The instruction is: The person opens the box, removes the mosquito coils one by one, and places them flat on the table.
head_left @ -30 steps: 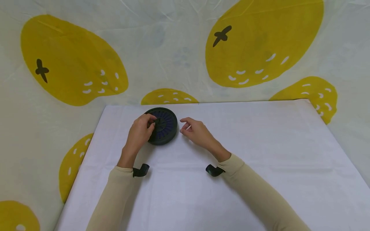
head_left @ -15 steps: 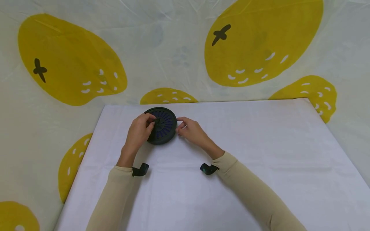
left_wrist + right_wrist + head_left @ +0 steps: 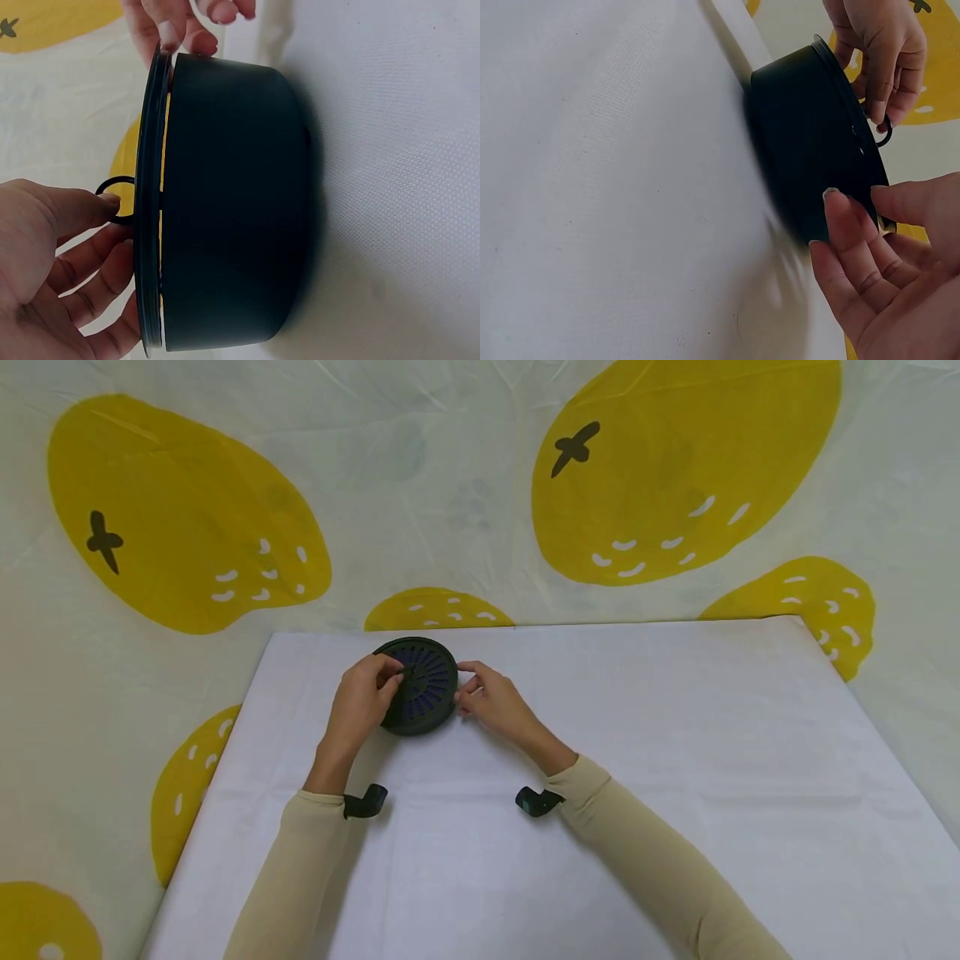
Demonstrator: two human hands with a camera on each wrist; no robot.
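Observation:
A round dark tin (image 3: 232,202), like a mosquito coil holder, stands near the table's back edge. Its lid (image 3: 433,681) has radial slots and a small wire ring (image 3: 889,135) on top. In the left wrist view a thin gap, with yellow showing through, runs between lid and tin. Thumb and finger of my left hand (image 3: 363,693) pinch the ring. My right hand (image 3: 498,702) is at the right side, its loosely bent fingertips touching the lid's rim and the tin's wall. The tin's inside is hidden.
A white cloth covers the table (image 3: 675,735). Behind it hangs a pale fabric backdrop (image 3: 450,510) printed with large yellow fruit. Black camera mounts (image 3: 366,802) jut inward from both wrists.
My right hand has moved left from beside the tin until its fingertips reach the rim. The left hand keeps its pinch on the ring, hardly moving.

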